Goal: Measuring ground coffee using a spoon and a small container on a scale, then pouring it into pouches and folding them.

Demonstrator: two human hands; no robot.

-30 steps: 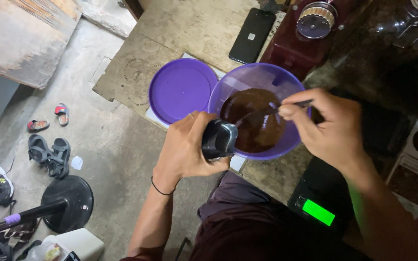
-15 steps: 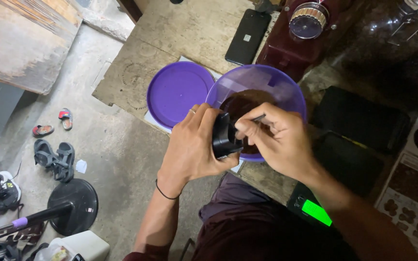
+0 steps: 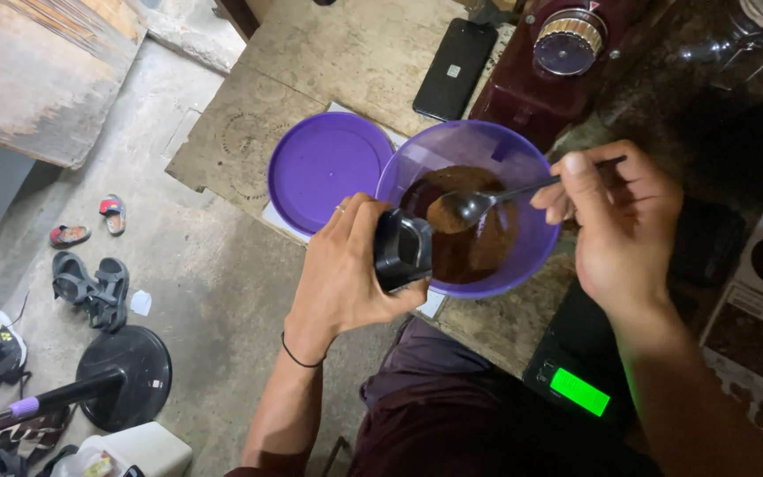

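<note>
Worn wooden worktop (image 3: 346, 53) as I see it from above.
On it sit a purple lid (image 3: 328, 170), a purple bowl (image 3: 523, 159), a black phone (image 3: 454, 69), a dark red grinder (image 3: 540, 79) and a scale (image 3: 576, 371).

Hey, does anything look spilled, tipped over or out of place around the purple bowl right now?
Nothing looks spilled. The purple bowl sits upright on the wooden table with brown grounds inside, its lid flat beside it. The left hand holds a small black container at the rim; the right hand holds a loaded spoon.
</note>
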